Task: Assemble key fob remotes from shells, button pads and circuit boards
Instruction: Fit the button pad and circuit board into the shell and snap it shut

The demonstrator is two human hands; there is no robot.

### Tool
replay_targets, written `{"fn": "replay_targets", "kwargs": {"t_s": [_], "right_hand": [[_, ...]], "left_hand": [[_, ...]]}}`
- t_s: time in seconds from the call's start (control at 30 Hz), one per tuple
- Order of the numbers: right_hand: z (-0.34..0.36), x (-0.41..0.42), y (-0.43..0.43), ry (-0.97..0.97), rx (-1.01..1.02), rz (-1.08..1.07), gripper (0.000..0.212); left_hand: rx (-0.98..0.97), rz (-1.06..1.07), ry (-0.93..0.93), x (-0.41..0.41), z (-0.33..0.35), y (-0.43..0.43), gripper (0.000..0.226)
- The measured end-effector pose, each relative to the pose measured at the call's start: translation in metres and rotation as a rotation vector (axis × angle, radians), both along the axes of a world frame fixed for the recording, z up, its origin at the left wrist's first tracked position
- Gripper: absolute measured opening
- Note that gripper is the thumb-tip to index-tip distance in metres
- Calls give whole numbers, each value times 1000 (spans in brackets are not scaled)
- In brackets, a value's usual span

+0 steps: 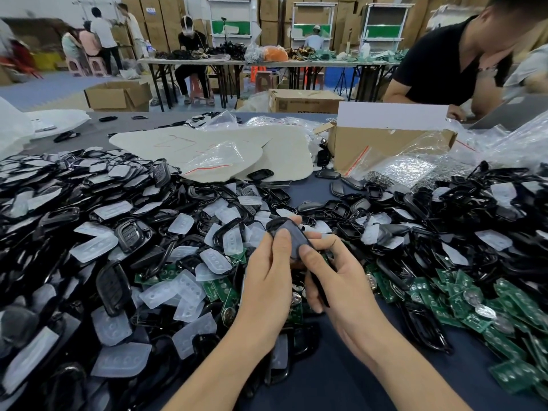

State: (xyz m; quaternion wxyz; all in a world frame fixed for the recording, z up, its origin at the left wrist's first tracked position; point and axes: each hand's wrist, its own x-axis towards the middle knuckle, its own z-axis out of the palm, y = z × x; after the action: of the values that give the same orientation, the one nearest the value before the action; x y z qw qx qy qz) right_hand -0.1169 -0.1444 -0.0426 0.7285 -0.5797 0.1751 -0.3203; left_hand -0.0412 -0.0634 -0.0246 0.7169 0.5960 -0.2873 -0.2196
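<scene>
Both hands meet over the middle of the surface (311, 185), clamped together on one dark key fob shell (289, 237); the left hand (267, 280) pinches its near-left side, the right hand (335, 277) its near-right, both equally close; its long axis runs away from the person, tilted toward the far-left; the far cardboard box (305, 103) carries print too blurred to read.
</scene>
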Motion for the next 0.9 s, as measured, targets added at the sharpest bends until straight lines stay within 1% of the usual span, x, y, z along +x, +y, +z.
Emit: {"fn": "replay_targets", "kwargs": {"t_s": [0.1, 0.27, 0.37, 0.43, 0.5, 0.53, 0.67, 0.73, 0.8, 0.9], "right_hand": [[-3, 0, 0, 9, -23, 10, 7], [-3, 0, -2, -2, -56, 27, 14], [2, -1, -4, 4, 4, 31, 15], [3, -2, -10, 12, 130, 3, 11], [5, -4, -14, -4, 255, 13, 32], [4, -5, -16, -20, 275, 26, 39], [6, -6, -15, -50, 241, 75, 55], [6, -7, -14, -98, 266, 79, 51], [6, -8, -14, -129, 257, 84, 38], [6, -10, -15, -105, 193, 68, 29]], "left_hand": [[-11, 8, -15, 3, 1, 0, 29], [-24, 13, -44, 5, 0, 0, 30], [-74, 80, -52, 9, 1, 1, 31], [-121, 96, -17, 12, 3, 2, 28], [-139, 94, 20, 16, 3, 2, 25], [-129, 90, 17, 16, 2, 2, 24], [-75, 49, -99, 16, -1, 2, 10], [-60, 41, -135, 15, -1, 3, 10], [-56, 35, -148, 14, 0, 3, 15], [-45, 17, -181, 10, 1, 3, 18]]}}
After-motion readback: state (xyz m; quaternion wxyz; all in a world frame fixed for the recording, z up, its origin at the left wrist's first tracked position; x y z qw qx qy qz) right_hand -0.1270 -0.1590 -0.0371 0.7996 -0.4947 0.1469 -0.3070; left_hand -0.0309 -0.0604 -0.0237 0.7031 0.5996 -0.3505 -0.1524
